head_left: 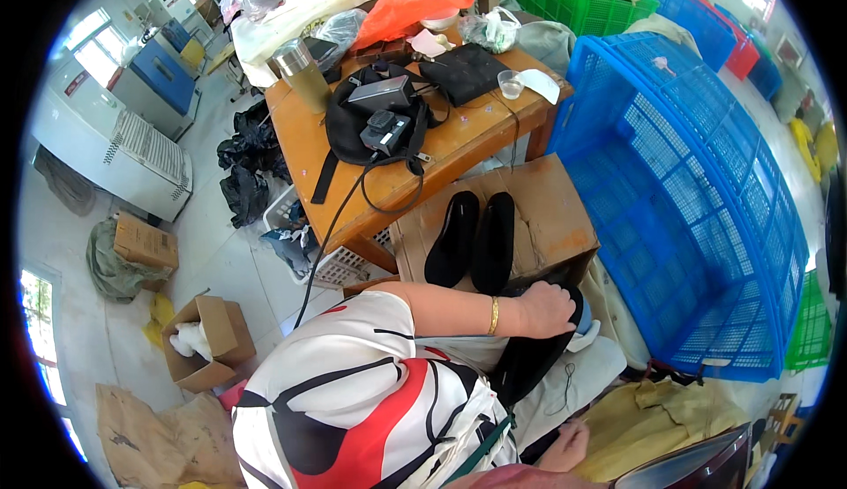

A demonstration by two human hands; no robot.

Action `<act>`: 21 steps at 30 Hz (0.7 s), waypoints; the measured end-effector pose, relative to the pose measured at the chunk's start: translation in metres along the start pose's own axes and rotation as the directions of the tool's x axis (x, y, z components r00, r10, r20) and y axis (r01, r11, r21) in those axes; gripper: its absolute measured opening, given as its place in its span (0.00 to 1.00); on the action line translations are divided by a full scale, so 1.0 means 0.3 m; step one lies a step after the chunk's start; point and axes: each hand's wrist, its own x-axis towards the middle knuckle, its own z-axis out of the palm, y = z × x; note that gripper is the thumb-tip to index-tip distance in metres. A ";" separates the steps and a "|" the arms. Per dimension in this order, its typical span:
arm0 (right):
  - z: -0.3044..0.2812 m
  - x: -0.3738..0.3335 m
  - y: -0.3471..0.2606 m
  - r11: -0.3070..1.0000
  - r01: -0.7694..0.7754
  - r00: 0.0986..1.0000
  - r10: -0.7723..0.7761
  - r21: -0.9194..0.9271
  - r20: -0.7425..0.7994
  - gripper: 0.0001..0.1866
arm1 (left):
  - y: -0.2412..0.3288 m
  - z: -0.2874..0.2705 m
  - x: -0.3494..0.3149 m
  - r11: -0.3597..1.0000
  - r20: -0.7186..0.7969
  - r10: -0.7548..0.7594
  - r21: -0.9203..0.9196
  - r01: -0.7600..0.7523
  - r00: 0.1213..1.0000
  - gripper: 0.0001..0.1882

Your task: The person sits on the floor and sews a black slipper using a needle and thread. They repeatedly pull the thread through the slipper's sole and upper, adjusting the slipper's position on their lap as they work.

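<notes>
My left hand (547,311), with a gold bracelet at its wrist, is closed over the far end of a black cloth shoe (532,364). The shoe slants across my lap, beside a pale grey cloth (578,383) with a loose dark thread (567,387) on it. Lower down, my right hand (567,447) has its fingers curled together near the cloth; what they hold, if anything, is too small to name. Two more black shoes, a left one (453,240) and a right one (493,244), lie side by side on a cardboard box (551,202) in front of me.
A wooden table (476,140) bears a black bag (353,127), a bottle (302,78) and a clear cup (510,85). To the right, a large blue plastic crate (679,189) lies on its side. A small open carton (231,330) stands on the floor at left.
</notes>
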 end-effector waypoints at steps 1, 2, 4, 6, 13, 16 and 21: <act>-0.007 0.033 -0.024 0.997 -0.034 0.997 0.039 0.074 -0.061 0.05 | -0.001 0.006 0.005 0.999 -0.007 0.021 0.032 -0.020 1.000 0.19; -0.006 0.060 -0.050 0.987 -0.065 0.989 0.083 0.149 -0.120 0.05 | -0.003 0.015 0.002 0.998 -0.055 0.051 0.032 -0.050 0.997 0.17; 0.029 0.125 -0.136 0.964 -0.076 0.989 0.107 0.256 -0.107 0.07 | -0.015 0.019 0.007 0.993 -0.147 0.111 0.045 -0.105 0.983 0.13; 0.071 0.167 -0.153 0.937 -0.067 0.991 0.103 0.343 -0.086 0.07 | -0.006 0.005 0.020 0.987 -0.197 0.153 0.069 -0.142 0.968 0.11; 0.240 0.334 -0.306 0.868 -0.233 0.965 0.152 0.438 0.212 0.06 | -0.055 -0.023 0.045 0.980 0.053 -0.139 -0.137 0.145 0.989 0.16; 0.292 0.367 -0.345 0.867 -0.316 0.922 0.186 0.386 0.339 0.06 | -0.083 -0.013 0.044 0.918 0.013 -0.175 -0.359 0.168 0.984 0.15; 0.343 0.389 -0.330 0.945 -0.233 0.926 0.144 0.230 0.348 0.06 | -0.125 0.037 0.019 0.547 0.265 -0.364 -0.715 0.435 0.893 0.13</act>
